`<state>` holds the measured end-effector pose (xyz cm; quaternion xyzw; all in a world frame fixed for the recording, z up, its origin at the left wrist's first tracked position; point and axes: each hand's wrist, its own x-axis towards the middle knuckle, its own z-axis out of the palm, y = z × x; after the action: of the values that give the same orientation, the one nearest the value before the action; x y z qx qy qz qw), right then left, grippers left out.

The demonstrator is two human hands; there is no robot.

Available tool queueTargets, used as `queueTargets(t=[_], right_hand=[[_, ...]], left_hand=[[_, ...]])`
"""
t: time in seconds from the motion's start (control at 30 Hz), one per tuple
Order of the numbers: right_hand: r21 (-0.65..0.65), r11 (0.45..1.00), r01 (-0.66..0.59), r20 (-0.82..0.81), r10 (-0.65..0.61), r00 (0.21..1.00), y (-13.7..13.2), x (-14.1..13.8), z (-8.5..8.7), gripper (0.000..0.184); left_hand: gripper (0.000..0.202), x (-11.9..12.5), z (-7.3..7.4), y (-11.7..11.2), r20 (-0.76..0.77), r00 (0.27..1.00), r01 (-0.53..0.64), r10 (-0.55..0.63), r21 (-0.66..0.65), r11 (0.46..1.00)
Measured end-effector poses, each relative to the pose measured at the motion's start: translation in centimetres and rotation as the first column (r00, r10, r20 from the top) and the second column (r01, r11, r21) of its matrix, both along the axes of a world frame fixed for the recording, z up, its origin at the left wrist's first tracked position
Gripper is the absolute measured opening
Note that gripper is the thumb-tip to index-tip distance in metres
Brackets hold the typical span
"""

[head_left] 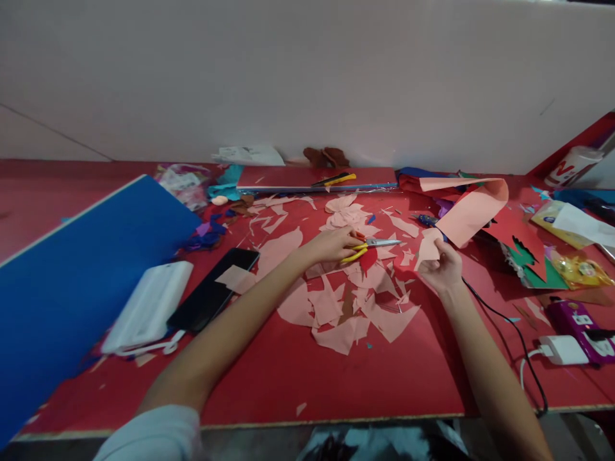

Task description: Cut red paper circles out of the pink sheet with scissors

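My left hand (331, 244) grips a pair of yellow-handled scissors (369, 246) above the middle of the red table (250, 384), with the steel blades pointing right. My right hand (442, 267) pinches a small piece of peach paper (427, 248) a short way beyond the blade tips. Many peach paper scraps (336, 307) lie scattered under and between my hands. A small red scrap (368, 259) lies just below the scissors. A larger curled peach sheet (473, 208) rests beyond my right hand.
A blue board (96, 269) leans over the table's left side, next to a white pouch (148, 298) and a black smartphone (214, 288). A yellow-handled utility knife (334, 180) lies at the back. A white charger (562, 349), black cable (521, 339) and purple box (579, 330) sit at right.
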<state>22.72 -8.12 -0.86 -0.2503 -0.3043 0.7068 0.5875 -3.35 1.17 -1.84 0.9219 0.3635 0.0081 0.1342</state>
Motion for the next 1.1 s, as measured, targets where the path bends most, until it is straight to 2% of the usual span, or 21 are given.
queueTargets(t=[0.13, 0.3, 0.43, 0.6, 0.67, 0.8, 0.9, 1.0, 1.1], right_hand=[[0.023, 0.997, -0.072, -0.074, 0.073, 0.995, 0.2, 0.1, -0.4, 0.043], [-0.009, 0.999, -0.05, -0.117, 0.048, 0.992, 0.2, 0.1, -0.7, 0.039], [-0.034, 0.997, -0.068, -0.113, 0.064, 0.992, 0.3, 0.1, -1.0, 0.04], [-0.007, 0.999, -0.04, -0.125, 0.038, 0.991, 0.4, 0.1, -1.0, 0.041], [-0.013, 0.999, -0.03, -0.131, 0.028, 0.991, 0.4, 0.1, -1.0, 0.04], [-0.023, 0.999, -0.033, -0.143, 0.03, 0.989, 0.5, 0.3, -1.0, 0.041], [-0.02, 1.0, -0.02, -0.161, 0.016, 0.987, 0.5, 0.5, -1.0, 0.043], [-0.037, 0.999, 0.034, -0.192, -0.04, 0.981, 0.3, 0.7, -0.9, 0.044], [-0.049, 0.996, 0.078, -0.217, -0.087, 0.972, 0.0, 0.7, -0.6, 0.044]], left_hand=[[0.035, 0.0, -0.3, 1.0, -0.024, 0.999, -0.042, 0.043, 0.022, 0.999], [0.034, 0.3, -0.6, 2.7, -0.029, 0.995, -0.095, 0.097, 0.054, 0.994], [0.036, 1.1, -0.3, 3.4, -0.087, 0.983, -0.154, 0.161, 0.076, 0.985], [0.038, 2.9, -0.6, 3.3, -0.07, 0.941, -0.317, 0.33, 0.15, 0.936], [0.038, 3.5, -1.0, 3.2, -0.032, 0.936, -0.34, 0.351, 0.179, 0.923], [0.036, 3.9, -1.5, 2.7, 0.044, 0.94, -0.34, 0.338, 0.214, 0.916], [0.036, 3.8, -0.7, 2.4, 0.067, 0.949, -0.314, 0.307, 0.254, 0.915], [0.033, 3.1, 0.6, 2.2, 0.063, 0.976, -0.218, 0.208, 0.269, 0.938], [0.032, 1.8, 1.5, 1.8, 0.043, 0.998, -0.058, 0.049, 0.259, 0.964]])
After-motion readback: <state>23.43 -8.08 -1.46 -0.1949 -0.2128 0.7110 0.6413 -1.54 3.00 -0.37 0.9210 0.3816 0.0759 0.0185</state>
